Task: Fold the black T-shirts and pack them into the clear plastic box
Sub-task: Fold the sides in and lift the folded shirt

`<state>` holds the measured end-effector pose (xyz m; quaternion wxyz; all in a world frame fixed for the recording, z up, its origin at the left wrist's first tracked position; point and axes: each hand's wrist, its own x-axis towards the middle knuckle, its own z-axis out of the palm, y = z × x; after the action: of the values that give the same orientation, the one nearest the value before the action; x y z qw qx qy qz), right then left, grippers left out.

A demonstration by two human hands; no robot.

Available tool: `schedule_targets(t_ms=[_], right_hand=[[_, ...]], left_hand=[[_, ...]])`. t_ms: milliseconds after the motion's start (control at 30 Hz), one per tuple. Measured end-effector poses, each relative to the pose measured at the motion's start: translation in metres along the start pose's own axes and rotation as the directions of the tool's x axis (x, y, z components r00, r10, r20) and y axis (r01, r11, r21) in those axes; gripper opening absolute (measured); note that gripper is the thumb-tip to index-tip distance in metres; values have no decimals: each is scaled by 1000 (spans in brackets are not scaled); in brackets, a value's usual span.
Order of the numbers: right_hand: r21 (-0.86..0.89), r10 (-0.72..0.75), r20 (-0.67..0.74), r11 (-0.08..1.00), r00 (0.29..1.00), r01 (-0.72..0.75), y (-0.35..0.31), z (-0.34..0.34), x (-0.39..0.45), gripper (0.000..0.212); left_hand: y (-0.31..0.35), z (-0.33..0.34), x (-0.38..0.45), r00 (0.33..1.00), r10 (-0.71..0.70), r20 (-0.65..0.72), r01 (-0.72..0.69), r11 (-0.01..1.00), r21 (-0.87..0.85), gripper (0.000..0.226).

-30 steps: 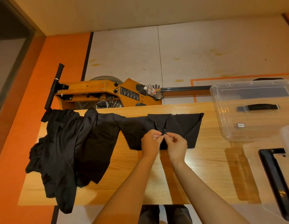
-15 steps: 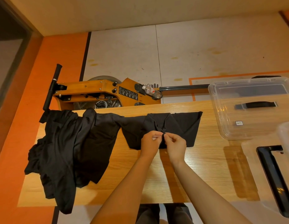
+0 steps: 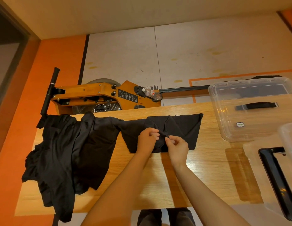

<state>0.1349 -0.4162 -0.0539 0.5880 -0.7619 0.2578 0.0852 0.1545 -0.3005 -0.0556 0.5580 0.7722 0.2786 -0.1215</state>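
Observation:
A black T-shirt [image 3: 187,128] lies partly folded at the far middle of the wooden table [image 3: 199,175]. My left hand [image 3: 147,140] and my right hand [image 3: 177,146] sit side by side on its near part, each pinching a fold of the cloth between thumb and fingers. A heap of more black T-shirts [image 3: 63,154] sprawls over the table's left side and hangs off the left and near edges. The clear plastic box [image 3: 253,132] stands on the table's far right corner, with nothing folded visible inside it.
The box's clear lid with a black handle [image 3: 276,180] lies at the near right, overhanging the table. Beyond the table's far edge stands an orange wooden rowing machine [image 3: 99,97] with a water bottle [image 3: 151,93] on it. Orange and pale floor lies around.
My hands have drawn slightly apart, pulling a thin ridge of cloth taut between them. The heap and the box stay where they were.

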Motion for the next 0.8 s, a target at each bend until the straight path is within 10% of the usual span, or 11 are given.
schedule_targets(t_ms=[200,800], right_hand=[[70,18,8,997,1000,-19,-2,-6,-6,6],[150,-95,18,985,995,91,-25,-23,-26,16]], left_hand=[[30,-19,49,984,128,-126,-80,941,328,27],[64,-2,103,990,-130,47,76,797,599,20]])
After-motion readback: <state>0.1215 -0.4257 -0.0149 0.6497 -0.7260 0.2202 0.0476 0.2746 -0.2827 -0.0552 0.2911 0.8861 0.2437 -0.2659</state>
